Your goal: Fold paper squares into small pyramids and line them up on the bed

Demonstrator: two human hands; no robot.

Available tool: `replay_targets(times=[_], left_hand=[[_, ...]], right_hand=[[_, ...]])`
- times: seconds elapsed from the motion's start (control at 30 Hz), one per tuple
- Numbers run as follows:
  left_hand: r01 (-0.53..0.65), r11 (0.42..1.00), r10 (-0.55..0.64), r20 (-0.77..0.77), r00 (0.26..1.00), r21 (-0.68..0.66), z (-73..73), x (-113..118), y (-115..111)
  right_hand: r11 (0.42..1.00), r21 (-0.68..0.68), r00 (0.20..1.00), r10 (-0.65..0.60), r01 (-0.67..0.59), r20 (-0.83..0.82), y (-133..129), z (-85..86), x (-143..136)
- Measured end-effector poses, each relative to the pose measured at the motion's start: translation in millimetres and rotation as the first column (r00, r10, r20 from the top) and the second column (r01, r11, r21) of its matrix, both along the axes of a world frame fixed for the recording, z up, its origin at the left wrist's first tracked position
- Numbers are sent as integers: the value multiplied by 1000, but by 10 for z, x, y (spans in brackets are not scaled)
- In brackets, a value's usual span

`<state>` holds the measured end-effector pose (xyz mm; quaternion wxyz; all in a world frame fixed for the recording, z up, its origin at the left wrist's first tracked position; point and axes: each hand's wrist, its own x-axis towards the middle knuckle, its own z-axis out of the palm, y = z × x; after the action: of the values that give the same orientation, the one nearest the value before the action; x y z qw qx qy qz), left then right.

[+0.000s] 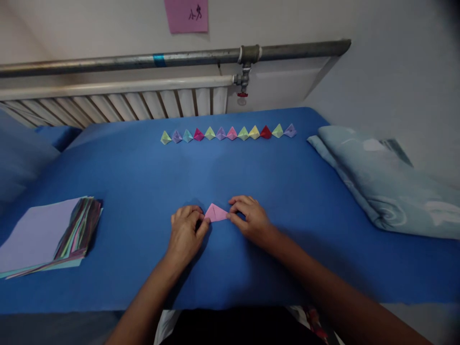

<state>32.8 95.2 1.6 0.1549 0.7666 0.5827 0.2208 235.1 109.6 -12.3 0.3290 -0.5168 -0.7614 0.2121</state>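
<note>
Fingers (244, 205) of left hand (184, 231) and right hand (253, 219), nearly closed, pinch 1 pink paper (216, 213). 12 folded papers (232, 134) line table's (143, 177) far edge; 1 note (181, 18) reads 小, then 1 unclear character.

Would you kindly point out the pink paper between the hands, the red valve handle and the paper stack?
Pink paper (216, 213), head view: middle of its folded face.
Red valve handle (242, 95), head view: its centre.
Paper stack (45, 235), head view: its top sheet.

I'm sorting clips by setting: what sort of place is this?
Likely a bedroom or dormitory: a radiator and metal pipe line the wall, and folded bedding lies on blue cloth.
</note>
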Motion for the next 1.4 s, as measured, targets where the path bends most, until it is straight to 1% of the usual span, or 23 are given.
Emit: replay_targets(times=[0.27, 0.53, 0.83, 1.13, 1.4], left_hand=[[2, 1000, -2, -32, 999, -4, 24, 18, 17], [-28, 999, 32, -97, 995, 36, -20, 23, 37], [-19, 998, 29, -155, 987, 65, -4, 18, 53], [-26, 1000, 28, -201, 979, 14, 28, 23, 84], [-50, 998, 39, -255, 966, -40, 94, 57, 101]], right_hand=[[998, 15, 998, -54, 53, 31, -31, 18, -46], [998, -1, 996, -56, 56, 74, -38, 34, -63], [997, -20, 994, -70, 72, 89, -38, 56, -81], [996, -13, 992, -82, 84, 91, -34, 43, -87], [996, -2, 992, -91, 91, 89, -44, 49, -90]])
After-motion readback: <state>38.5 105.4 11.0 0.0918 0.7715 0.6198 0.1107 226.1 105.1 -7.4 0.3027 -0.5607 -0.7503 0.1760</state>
